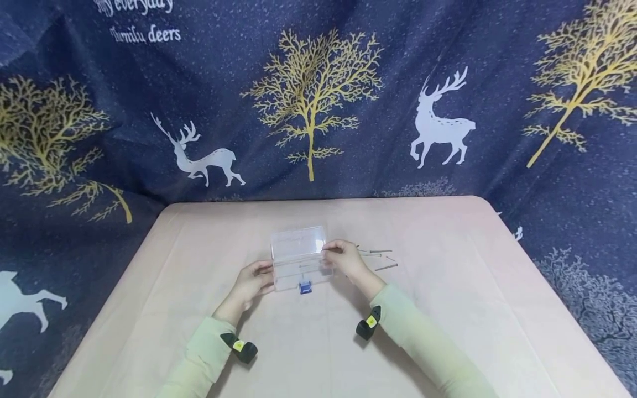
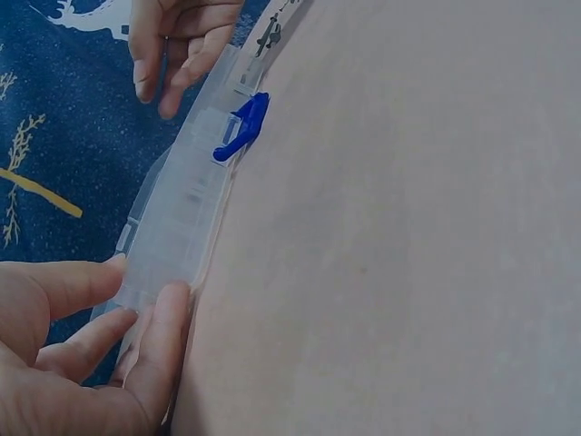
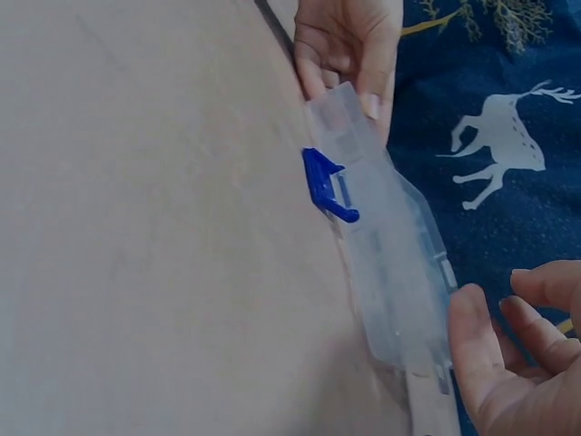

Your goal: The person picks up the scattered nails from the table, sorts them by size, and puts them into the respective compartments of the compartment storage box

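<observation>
A clear plastic box [image 1: 293,271] lies on the table with its lid [image 1: 297,243] raised at the back. Its blue latch [image 1: 306,287] hangs at the front edge, and a thin sliver of something shows inside. My left hand [image 1: 255,282] grips the box's left end, thumb on the upper edge and fingers low on the side. Over the right end is my right hand [image 1: 346,258], its fingers loosely bent near the lid's edge. In the right wrist view that right hand [image 3: 526,354] has its thumb tip close by the box's side and the other fingers apart from it.
Several nails, among them a long nail [image 1: 386,267] and another nail [image 1: 380,251], lie on the table just right of the box. The pale pink tablecloth [image 1: 448,309] covers the table. Behind it hangs a dark blue curtain [image 1: 348,166] with deer and trees.
</observation>
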A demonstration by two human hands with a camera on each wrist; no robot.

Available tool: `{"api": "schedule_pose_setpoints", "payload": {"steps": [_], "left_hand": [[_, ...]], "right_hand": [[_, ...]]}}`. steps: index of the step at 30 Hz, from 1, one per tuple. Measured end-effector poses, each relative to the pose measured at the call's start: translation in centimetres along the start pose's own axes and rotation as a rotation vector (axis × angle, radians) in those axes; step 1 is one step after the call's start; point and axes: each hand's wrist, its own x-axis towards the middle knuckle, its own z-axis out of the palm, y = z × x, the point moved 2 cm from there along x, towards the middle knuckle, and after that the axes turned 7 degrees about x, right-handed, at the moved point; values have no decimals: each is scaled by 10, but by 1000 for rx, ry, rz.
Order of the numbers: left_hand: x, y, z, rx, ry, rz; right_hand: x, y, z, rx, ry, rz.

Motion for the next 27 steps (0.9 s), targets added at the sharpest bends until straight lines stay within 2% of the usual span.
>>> {"api": "schedule_pose_setpoints", "payload": {"steps": [5,12,21,27], "left_hand": [[2,-1,1,37,3,22],[3,-4,1,70,-9,22],[-1,-5,3,34,-4,35],[1,-6,2,35,11,34]], "right_hand": [[-3,-6,-9,-133,54,-90],[-12,-9,-33,-338,112,-195],[-25,-14,-58,-519,128,-202],[-33,-15,-72,-697,84,-212]]}}
